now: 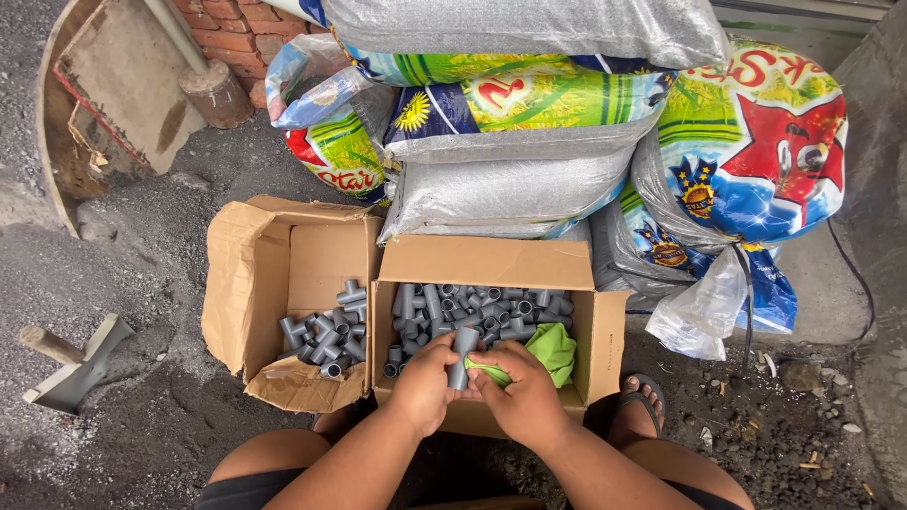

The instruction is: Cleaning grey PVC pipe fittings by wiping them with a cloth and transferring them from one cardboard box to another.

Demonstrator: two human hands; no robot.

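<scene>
Person seated low on gritty dark ground, knees apart, two open boxes in front.

Both hands meet over the near edge of the right-hand brown cardboard box (576, 349). Left hand (425, 378) and right hand (518, 392) together hold one short grey plastic pipe fitting (461, 357). Its long axis runs near upright, tilted slightly, top end pointing away from the body. Left fingers curl around its left side; right fingers pinch the lower part, pressing a bright green cloth (553, 349) against it. Both hands are about equally close.

The cloth is soft and crumpled, and lies in the box's near right corner. Behind it is a heap of matching smooth grey fittings (482, 307).

The torn left-hand cardboard box (241, 283) holds a smaller pile of grey fittings (326, 332).

Behind both boxes are stacked woven plastic sacks (510, 179), glossy and colourfully printed.
</scene>
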